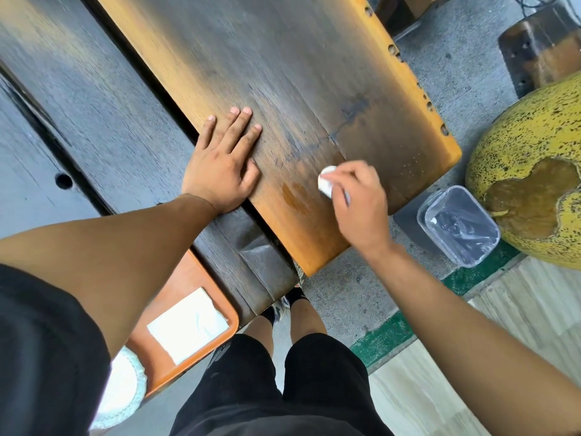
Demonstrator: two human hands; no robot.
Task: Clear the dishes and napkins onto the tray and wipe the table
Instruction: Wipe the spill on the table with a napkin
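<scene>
Wiping is the step in hand. Your right hand is clamped on a small wad of white napkin, fingers curled over it and pressing it down on the bench. Just left of the wad, between your two hands, lies a damp amber stain; the wad sits at its edge, which I judge to be why you hold it there. A balled wad concentrates pressure, suited to a spot of that kind.

Your left hand lies flat, fingers apart, palm down across the seam where the amber board meets the darker plank. It holds nothing; I judge it is bracing your lean over the surface.

Below your left forearm, the orange tray rests at the near edge, carrying a folded white napkin. A white plate shows partly under your left arm; whether it lies fully on the tray cannot be told. No dishes show on the visible part of the bench, so clearing appears done.

To the right of your right hand, on the floor, stands a clear bin with a liner, well placed for discarding the wad.

Risk noted: the stain sits near the board's front edge, so a hard stroke could carry the wad off it.
</scene>
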